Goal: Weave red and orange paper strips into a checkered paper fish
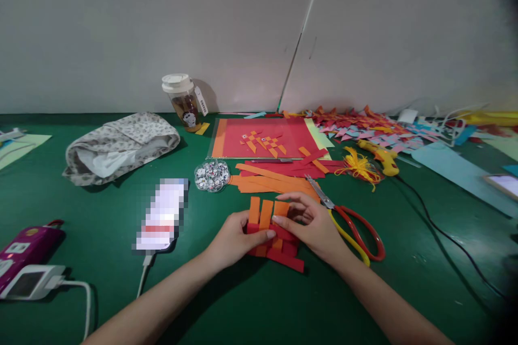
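Orange and red paper strips woven together (265, 221) are held between my two hands just above the green table. My left hand (238, 237) grips the weave at its left side, thumb pressed on the front. On the right, my right hand (313, 223) pinches an upright orange strip and a red crossing strip between thumb and fingers. One red strip end sticks out at the lower right. Just beyond lie loose orange strips (263, 184) and red strips (279, 167). Scissors (356, 232) with red and yellow handles rest beside my right hand.
Two woven paper fish lie on a red sheet (230, 137). A container of googly eyes (211, 176), a phone (162, 215), a cloth pouch (121, 143) and a drink cup (182, 102) stand left. Yellow string (358, 167), a glue gun (380, 157) and paper scraps (364, 124) lie right.
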Motion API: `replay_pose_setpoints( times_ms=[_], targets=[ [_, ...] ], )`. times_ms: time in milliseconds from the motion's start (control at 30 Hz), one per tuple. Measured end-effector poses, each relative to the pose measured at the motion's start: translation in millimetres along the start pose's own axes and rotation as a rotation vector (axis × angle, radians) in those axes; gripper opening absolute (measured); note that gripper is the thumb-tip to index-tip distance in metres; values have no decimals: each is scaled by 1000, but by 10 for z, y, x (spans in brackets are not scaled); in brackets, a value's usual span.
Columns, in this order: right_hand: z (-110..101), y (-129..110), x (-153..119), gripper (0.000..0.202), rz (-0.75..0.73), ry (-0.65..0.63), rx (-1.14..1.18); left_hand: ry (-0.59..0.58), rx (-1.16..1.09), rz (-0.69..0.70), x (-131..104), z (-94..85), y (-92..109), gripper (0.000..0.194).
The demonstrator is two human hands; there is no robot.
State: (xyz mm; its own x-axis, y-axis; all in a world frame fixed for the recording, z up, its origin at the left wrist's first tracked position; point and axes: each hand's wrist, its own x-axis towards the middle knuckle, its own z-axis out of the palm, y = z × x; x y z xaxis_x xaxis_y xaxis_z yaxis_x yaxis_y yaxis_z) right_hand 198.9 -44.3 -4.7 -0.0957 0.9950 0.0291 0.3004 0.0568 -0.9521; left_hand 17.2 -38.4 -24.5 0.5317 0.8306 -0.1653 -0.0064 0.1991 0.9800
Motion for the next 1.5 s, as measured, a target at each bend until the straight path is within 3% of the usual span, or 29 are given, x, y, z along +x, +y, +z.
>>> replay_pose_setpoints(
  times_ms=[300, 567, 700, 833, 1033, 1167, 1500],
  targets=[
    [47, -42, -16, 23, -82, 77, -83, -29, -37, -31, -10, 69, -16, 33],
    [87, -51, -34, 28, -13, 108, -44, 15, -78, -24, -21, 139, 7, 39],
    [16, -59, -11, 42, 5, -5, -49, 23, -153, -54, -13, 135, -10, 41],
    [-48, -53, 11, 47, 77, -118, -48, 119, -258, -67, -1, 99, 22, 38],
    [-59, -1, 30, 30, 62, 29, -66, 219, -351, -38, 10, 52, 82, 34],
    [-77, 38, 55, 37, 35, 99, 57, 216, -310, -34, 16, 46, 61, 25],
    [-161, 40, 73, 32, 7, 79, 166, 250, -241, -40, 3, -1, 135, 29]
  ],
)
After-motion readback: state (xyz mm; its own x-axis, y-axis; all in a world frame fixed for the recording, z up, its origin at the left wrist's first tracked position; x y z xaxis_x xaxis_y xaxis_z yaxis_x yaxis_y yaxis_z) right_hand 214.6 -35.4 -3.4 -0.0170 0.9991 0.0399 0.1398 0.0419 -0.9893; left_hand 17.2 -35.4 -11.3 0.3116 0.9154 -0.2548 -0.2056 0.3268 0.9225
